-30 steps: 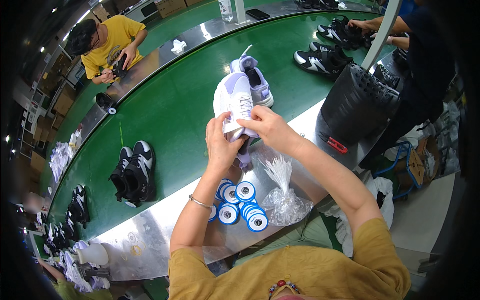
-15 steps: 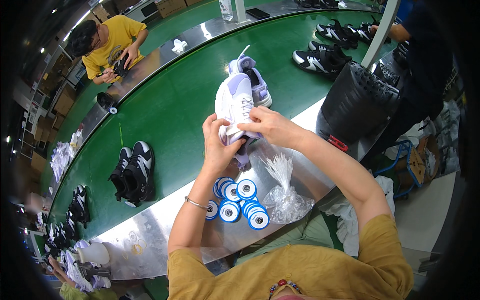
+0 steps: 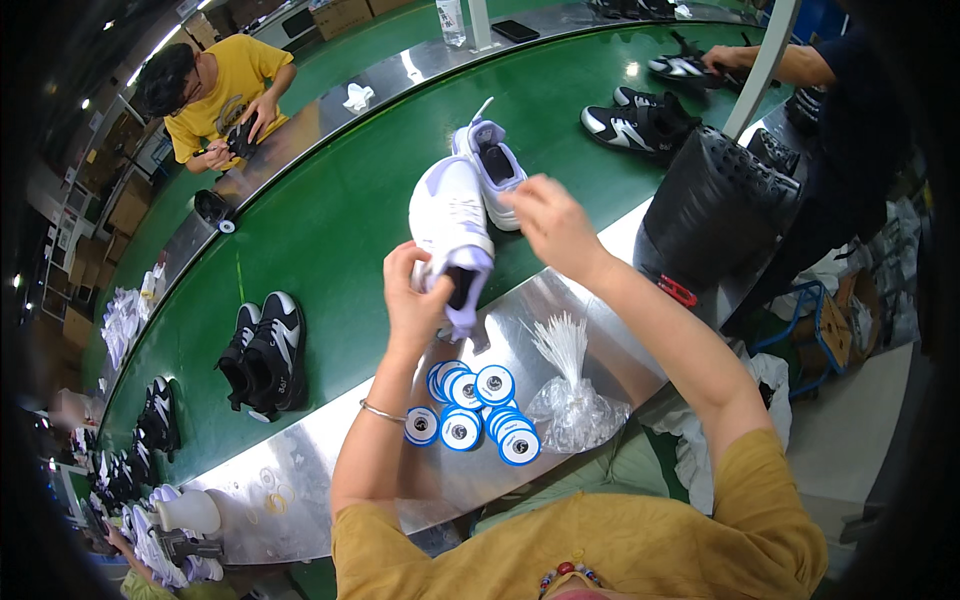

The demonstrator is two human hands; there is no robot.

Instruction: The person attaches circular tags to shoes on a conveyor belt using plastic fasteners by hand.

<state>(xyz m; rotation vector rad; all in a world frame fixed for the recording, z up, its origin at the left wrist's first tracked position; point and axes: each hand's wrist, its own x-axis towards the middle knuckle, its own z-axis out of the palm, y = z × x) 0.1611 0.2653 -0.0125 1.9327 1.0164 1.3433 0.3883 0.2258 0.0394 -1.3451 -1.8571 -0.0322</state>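
Observation:
My left hand [image 3: 418, 300] is closed on the heel end of a white and lilac sneaker [image 3: 447, 210], tilted with its toe pointing away and its opening toward me. The second sneaker of the same colours [image 3: 492, 165] rests on the green belt just behind and to the right. Close to that one's side is my right hand [image 3: 552, 225], fingers curled and smeared by motion; whether they touch it cannot be made out. Below the hands lie several round white tags with blue rims [image 3: 462, 428]. Beside them a clear plastic bag [image 3: 580, 415] holds a bundle of thin white plastic fasteners [image 3: 563, 345].
Black-and-white sneakers stand on the belt [image 3: 360, 260] at left [image 3: 275, 350] and far right [image 3: 640, 120]. A black perforated bin [image 3: 715, 200] stands right, a red tool [image 3: 677, 290] by it. A person in yellow [image 3: 225, 90] handles a black shoe across the belt; another person's arm [image 3: 800, 65] reaches in.
My right hand has left the held sneaker and moved right and up toward the second one. My left hand has shifted left with its sneaker, which now shows its opening.

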